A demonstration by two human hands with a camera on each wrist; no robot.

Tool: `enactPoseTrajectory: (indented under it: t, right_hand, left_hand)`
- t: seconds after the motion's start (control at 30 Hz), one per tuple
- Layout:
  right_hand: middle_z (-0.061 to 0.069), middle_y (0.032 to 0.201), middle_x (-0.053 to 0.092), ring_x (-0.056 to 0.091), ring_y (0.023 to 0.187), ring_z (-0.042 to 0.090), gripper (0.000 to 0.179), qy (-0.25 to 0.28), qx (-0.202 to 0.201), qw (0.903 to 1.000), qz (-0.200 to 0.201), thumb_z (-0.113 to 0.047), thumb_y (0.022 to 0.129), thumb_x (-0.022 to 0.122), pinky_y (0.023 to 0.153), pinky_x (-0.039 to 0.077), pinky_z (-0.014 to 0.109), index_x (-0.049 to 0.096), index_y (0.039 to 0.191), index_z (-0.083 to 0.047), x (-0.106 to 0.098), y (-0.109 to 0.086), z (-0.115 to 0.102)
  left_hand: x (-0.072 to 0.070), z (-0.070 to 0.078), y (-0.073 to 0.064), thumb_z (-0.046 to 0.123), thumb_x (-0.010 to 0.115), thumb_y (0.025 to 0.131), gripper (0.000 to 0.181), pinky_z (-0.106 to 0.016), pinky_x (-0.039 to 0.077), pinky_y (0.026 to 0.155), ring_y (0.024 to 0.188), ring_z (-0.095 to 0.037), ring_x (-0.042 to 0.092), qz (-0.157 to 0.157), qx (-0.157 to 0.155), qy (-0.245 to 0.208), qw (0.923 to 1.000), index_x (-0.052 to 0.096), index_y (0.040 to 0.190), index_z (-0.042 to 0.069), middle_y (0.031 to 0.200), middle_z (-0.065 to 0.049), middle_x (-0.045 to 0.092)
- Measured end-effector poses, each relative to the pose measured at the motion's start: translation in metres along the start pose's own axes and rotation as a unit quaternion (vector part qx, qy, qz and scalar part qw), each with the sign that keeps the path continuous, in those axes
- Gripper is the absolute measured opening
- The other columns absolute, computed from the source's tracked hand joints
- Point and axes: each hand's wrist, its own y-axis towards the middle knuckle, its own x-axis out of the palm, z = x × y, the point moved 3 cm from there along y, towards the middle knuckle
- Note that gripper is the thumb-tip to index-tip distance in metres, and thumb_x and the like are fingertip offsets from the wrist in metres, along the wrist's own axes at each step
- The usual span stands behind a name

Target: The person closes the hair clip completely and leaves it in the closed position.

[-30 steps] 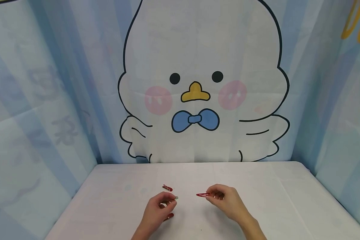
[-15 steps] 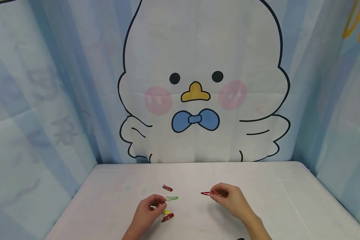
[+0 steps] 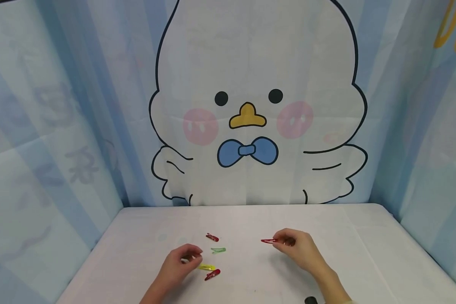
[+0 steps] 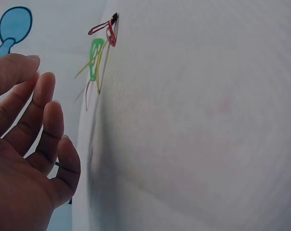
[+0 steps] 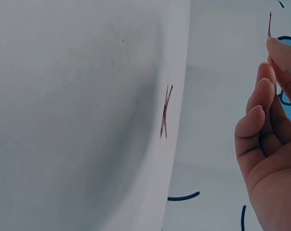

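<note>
In the head view my right hand [image 3: 297, 250] pinches a red snap hair clip [image 3: 267, 241] between thumb and fingertips, above the table. The right wrist view shows that clip's tip [image 5: 270, 26] standing out past the thumb. My left hand [image 3: 177, 262] holds nothing, its fingers loosely bent over the left side of the table. Just right of its fingertips lie a green hair clip [image 3: 218, 250] and a yellow one [image 3: 207, 267]. A red clip [image 3: 212, 237] is farther back, and another red clip [image 3: 213, 275] lies nearest the front.
A white cloth covers the table [image 3: 365, 253]. Behind it hangs a curtain [image 3: 247, 181] printed with a cartoon bird, and more curtain encloses both sides. In the right wrist view a dark red clip [image 5: 165, 111] appears edge-on near the table's border.
My left hand has let go of the green clip on the table and drawn back left, uncovering the yellow clip. My right hand has shifted right and slightly away with its red clip.
</note>
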Motion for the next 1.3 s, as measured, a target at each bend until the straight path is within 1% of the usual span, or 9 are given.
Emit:
enactPoseTrajectory:
  t: [0.2,0.37,0.63,0.77,0.93,1.03,1.3]
  right_hand:
    - [-0.006,0.076,0.062,0.054,0.070,0.014,0.013,-0.014,0.024,0.9996,-0.002,-0.007,0.083,0.081,0.063,0.047,0.025,0.074,0.090,-0.015,-0.004,0.002,0.010]
    - [-0.004,0.078,0.062,0.055,0.071,0.015,0.012,-0.008,0.044,0.9990,-0.008,-0.008,0.084,0.081,0.062,0.046,0.025,0.074,0.091,-0.014,-0.006,0.003,0.018]
    - [-0.004,0.080,0.063,0.056,0.074,0.016,0.011,-0.017,0.078,0.9968,-0.009,-0.008,0.084,0.081,0.063,0.047,0.026,0.074,0.091,-0.014,-0.008,0.005,0.028]
    - [-0.003,0.080,0.063,0.055,0.075,0.017,0.011,-0.021,0.090,0.9955,-0.018,-0.008,0.084,0.081,0.064,0.047,0.027,0.074,0.092,-0.012,-0.011,0.006,0.031]
    - [-0.002,0.080,0.062,0.054,0.073,0.017,0.013,-0.024,0.083,0.9958,-0.033,-0.009,0.084,0.082,0.062,0.046,0.027,0.073,0.093,-0.010,-0.015,0.008,0.037]
    - [-0.001,0.078,0.060,0.054,0.071,0.017,0.012,-0.031,0.088,0.9949,-0.037,-0.010,0.084,0.081,0.061,0.044,0.027,0.073,0.092,-0.011,-0.017,0.011,0.041]
    - [-0.001,0.076,0.058,0.051,0.070,0.018,0.011,-0.042,0.090,0.9939,-0.048,-0.011,0.084,0.081,0.060,0.041,0.029,0.072,0.091,-0.012,-0.020,0.016,0.047]
  left_hand:
    - [-0.006,-0.005,0.002,0.009,0.075,0.090,0.017,-0.036,0.052,0.076,0.082,-0.019,0.057,-0.029,-0.014,0.008,0.9994,0.069,0.105,0.004,0.093,-0.001,0.066]
    - [-0.010,-0.008,0.004,0.009,0.075,0.089,0.017,-0.036,0.053,0.076,0.081,-0.019,0.057,-0.048,-0.022,0.016,0.9985,0.069,0.105,0.005,0.092,-0.001,0.065]
    - [-0.012,-0.009,0.008,0.009,0.077,0.087,0.019,-0.036,0.051,0.075,0.081,-0.019,0.056,-0.095,-0.011,0.036,0.9948,0.069,0.105,0.007,0.090,0.000,0.063]
    - [-0.012,-0.010,0.010,0.010,0.078,0.086,0.022,-0.035,0.050,0.074,0.081,-0.020,0.055,-0.116,-0.007,0.044,0.9922,0.069,0.106,0.008,0.091,0.000,0.063]
    - [-0.011,-0.013,0.012,0.010,0.080,0.084,0.023,-0.035,0.047,0.074,0.082,-0.020,0.053,-0.127,-0.010,0.061,0.9899,0.069,0.104,0.009,0.089,0.000,0.061]
    - [-0.009,-0.014,0.014,0.011,0.081,0.083,0.023,-0.035,0.047,0.075,0.082,-0.020,0.053,-0.132,-0.012,0.070,0.9887,0.070,0.103,0.010,0.089,0.000,0.061]
    - [-0.007,-0.010,0.016,0.009,0.081,0.082,0.021,-0.035,0.046,0.074,0.081,-0.020,0.052,-0.144,0.000,0.089,0.9856,0.071,0.100,0.011,0.087,0.000,0.060]
